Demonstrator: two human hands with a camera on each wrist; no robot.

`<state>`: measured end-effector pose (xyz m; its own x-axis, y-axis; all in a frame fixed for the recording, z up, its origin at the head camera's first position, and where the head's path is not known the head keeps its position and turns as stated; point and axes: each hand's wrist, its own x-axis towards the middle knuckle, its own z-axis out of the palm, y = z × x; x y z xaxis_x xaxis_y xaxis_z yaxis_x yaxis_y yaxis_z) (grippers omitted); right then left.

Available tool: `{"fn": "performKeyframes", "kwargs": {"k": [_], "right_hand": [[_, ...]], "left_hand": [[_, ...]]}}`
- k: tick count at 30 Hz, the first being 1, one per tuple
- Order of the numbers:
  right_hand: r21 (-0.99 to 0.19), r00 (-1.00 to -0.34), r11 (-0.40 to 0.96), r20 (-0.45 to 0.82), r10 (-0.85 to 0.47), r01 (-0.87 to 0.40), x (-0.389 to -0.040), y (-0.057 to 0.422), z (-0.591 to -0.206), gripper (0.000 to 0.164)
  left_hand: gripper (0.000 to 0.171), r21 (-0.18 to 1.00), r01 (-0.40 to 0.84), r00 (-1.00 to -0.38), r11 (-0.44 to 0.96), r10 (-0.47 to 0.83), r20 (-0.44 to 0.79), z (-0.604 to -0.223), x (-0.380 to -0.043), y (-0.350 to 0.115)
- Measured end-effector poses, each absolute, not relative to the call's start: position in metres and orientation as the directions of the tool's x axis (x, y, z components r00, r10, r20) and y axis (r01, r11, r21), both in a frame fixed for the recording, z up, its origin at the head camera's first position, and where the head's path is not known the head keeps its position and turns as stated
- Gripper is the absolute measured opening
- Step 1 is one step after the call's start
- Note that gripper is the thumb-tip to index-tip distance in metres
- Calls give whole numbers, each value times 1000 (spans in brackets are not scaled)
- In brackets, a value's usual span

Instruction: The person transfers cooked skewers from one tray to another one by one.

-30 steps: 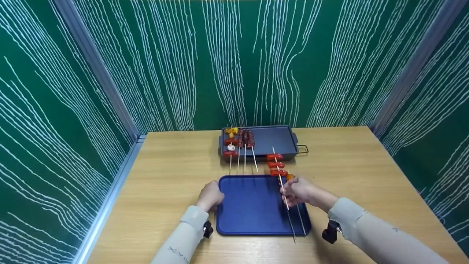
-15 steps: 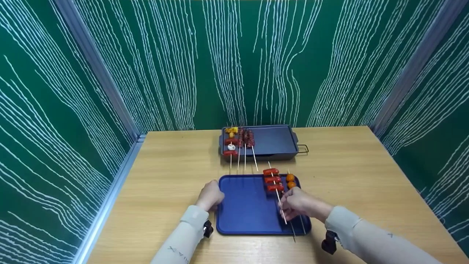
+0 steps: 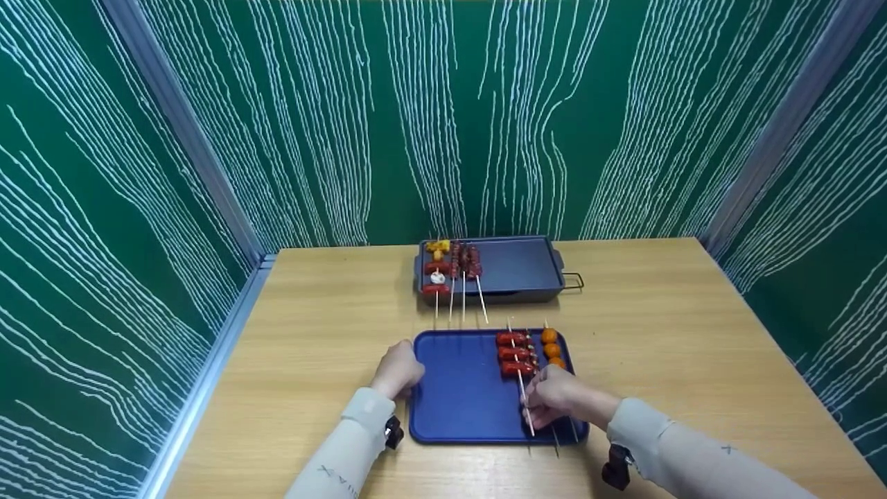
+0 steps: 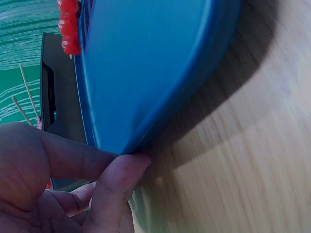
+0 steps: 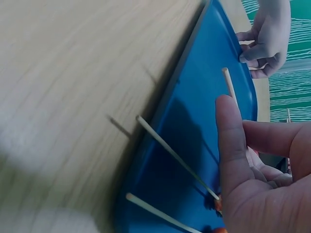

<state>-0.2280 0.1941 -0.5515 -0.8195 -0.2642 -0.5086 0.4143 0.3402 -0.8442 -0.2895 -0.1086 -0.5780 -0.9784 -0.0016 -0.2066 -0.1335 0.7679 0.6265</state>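
Observation:
My right hand [image 3: 554, 395] pinches the stick of a skewer with three red sausage-like pieces [image 3: 515, 353] over the right part of the blue tray [image 3: 464, 388]. In the right wrist view the stick's end [image 5: 227, 77] pokes out past the thumb. Beside it on the tray lie a skewer of small dark pieces [image 3: 532, 350], partly hidden, and a skewer of orange balls [image 3: 549, 337]. My left hand [image 3: 400, 371] grips the tray's left edge; in the left wrist view the thumb [image 4: 127, 170] and forefinger pinch the rim.
Behind the tray stands a dark grill pan [image 3: 513, 267] with a wire handle [image 3: 574, 281] on its right. On its left side lie several skewers: dark meat ones [image 3: 464, 262] and a mixed one [image 3: 437, 267], their sticks overhanging the front. Green walls enclose the wooden table [image 3: 326, 312].
My right hand has drawn the red skewer down toward me and slightly left, from in front of the grill pan to over the tray. The left hand has stayed on the tray's edge.

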Motion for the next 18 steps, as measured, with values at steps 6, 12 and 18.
{"fn": "performKeyframes", "kwargs": {"k": [6, 12, 18], "right_hand": [[-841, -827, 338, -510, -237, 422, -226, 188, -558, 12], [-815, -829, 376, -530, -179, 441, -225, 184, -561, 9], [-801, -838, 423, -524, -153, 424, -224, 182, -563, 9]], "left_hand": [[27, 624, -97, -981, 775, 31, -192, -591, -299, -113], [24, 612, -123, -979, 781, 7, -205, -578, -291, -109], [27, 592, -141, -975, 794, -7, -222, -577, -291, -109]]}}
